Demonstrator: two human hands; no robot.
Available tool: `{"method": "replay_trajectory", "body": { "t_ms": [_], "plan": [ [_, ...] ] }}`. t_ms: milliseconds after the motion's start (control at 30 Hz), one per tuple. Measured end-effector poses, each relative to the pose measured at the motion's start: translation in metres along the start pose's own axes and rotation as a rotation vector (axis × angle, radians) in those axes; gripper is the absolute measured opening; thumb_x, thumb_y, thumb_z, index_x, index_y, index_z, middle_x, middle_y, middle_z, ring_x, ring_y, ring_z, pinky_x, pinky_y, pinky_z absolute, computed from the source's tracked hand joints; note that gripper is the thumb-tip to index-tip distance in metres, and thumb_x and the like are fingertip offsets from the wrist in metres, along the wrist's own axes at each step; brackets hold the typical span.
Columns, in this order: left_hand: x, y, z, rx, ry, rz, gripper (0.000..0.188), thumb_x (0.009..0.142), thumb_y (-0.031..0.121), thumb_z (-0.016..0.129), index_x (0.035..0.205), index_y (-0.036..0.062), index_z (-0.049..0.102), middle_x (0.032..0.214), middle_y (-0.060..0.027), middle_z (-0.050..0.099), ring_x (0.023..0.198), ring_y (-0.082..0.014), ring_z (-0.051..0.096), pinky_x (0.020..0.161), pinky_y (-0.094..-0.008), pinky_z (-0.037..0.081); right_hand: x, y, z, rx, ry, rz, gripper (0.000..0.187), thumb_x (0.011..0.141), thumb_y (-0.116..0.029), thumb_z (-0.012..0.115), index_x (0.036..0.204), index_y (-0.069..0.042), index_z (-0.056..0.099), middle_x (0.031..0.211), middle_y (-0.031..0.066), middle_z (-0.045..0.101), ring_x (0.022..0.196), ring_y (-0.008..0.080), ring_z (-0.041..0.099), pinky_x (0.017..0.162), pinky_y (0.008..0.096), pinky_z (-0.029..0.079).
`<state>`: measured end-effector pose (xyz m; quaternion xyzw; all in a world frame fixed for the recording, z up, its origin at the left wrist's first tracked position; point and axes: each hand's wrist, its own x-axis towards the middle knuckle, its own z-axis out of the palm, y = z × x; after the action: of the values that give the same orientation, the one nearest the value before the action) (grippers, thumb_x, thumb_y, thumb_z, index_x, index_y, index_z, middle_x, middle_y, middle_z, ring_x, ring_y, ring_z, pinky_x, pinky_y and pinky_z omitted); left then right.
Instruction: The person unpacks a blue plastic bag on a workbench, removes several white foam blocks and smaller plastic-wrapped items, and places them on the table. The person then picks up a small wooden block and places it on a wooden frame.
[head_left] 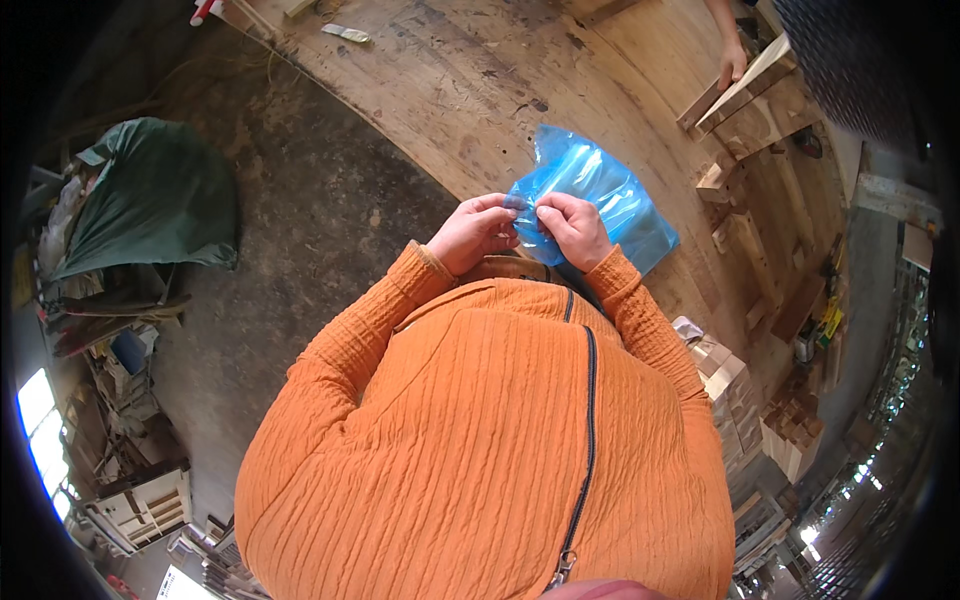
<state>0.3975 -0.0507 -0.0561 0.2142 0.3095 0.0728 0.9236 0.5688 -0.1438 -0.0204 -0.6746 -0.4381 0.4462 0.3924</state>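
A shiny, translucent blue plastic bag [610, 195] lies crumpled over the near edge of a wooden workbench, close in front of my body. My left hand [474, 232] pinches the bag's left end between thumb and fingers. Beside it, my right hand [575, 230] is closed on the same end, its thumb and forefinger gripping the film. The two hands are a short way apart, with a bit of film stretched between them. Whether anything is inside the bag I cannot tell.
The workbench top [470, 90] stretches ahead, with a small pale strip [346, 34] on it. Another person's hand [733, 62] holds a wooden board [745, 85] at the far right. Wood pieces [745, 240] sit to the right. A green cover [160, 195] drapes over a pile at left.
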Motion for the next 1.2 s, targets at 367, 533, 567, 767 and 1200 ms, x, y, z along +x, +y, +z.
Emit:
{"method": "replay_trajectory", "body": {
  "t_ms": [367,533,567,767,1200],
  "plan": [
    [-0.002,0.003,-0.003,-0.168,-0.146,0.008,0.023,0.087,0.004,0.046,0.107,-0.0001,0.057,0.098,-0.0083,0.063,0.087,-0.0176,0.062,0.079,-0.0326,0.054,-0.007,-0.003,0.001,-0.095,0.077,-0.15,0.015,0.081,-0.01,0.059,0.086,0.003,0.063,0.078,0.0143,0.063,0.072,0.0225,0.062,0.066,0.031,0.049],
    [-0.002,0.002,0.0,-0.049,-0.102,0.03,0.022,0.09,0.009,0.048,0.106,-0.0013,0.057,0.097,-0.0085,0.063,0.087,-0.0183,0.062,0.081,-0.0332,0.053,-0.009,-0.007,0.001,-0.121,0.103,-0.189,0.014,0.081,-0.009,0.059,0.085,0.003,0.063,0.079,0.0142,0.063,0.072,0.0239,0.062,0.065,0.0315,0.049],
    [-0.002,0.002,0.0,-0.058,-0.099,0.029,0.021,0.09,0.01,0.05,0.106,-0.0013,0.058,0.096,-0.0083,0.063,0.086,-0.0179,0.062,0.081,-0.0324,0.053,-0.009,-0.007,0.001,-0.134,0.102,-0.202,0.014,0.081,-0.009,0.059,0.085,0.003,0.062,0.078,0.0143,0.063,0.071,0.0242,0.062,0.065,0.0317,0.049],
    [-0.002,0.002,0.007,0.154,0.032,0.01,0.022,0.088,0.014,0.062,0.103,-0.0012,0.059,0.091,-0.006,0.063,0.081,-0.014,0.063,0.074,-0.0265,0.054,-0.008,-0.007,0.002,-0.182,0.08,-0.235,0.013,0.081,-0.011,0.059,0.082,0.002,0.061,0.077,0.0146,0.061,0.07,0.0259,0.061,0.064,0.0329,0.048],
    [0.005,0.0,-0.003,0.032,-0.059,-0.07,0.02,0.089,0.011,0.06,0.106,0.0002,0.058,0.095,-0.0063,0.064,0.083,-0.0141,0.063,0.075,-0.0278,0.054,-0.005,-0.001,0.005,-0.294,0.125,-0.247,0.012,0.083,-0.012,0.056,0.08,0.0,0.056,0.077,0.0161,0.058,0.074,0.0326,0.058,0.067,0.0385,0.047]
  ]
}}
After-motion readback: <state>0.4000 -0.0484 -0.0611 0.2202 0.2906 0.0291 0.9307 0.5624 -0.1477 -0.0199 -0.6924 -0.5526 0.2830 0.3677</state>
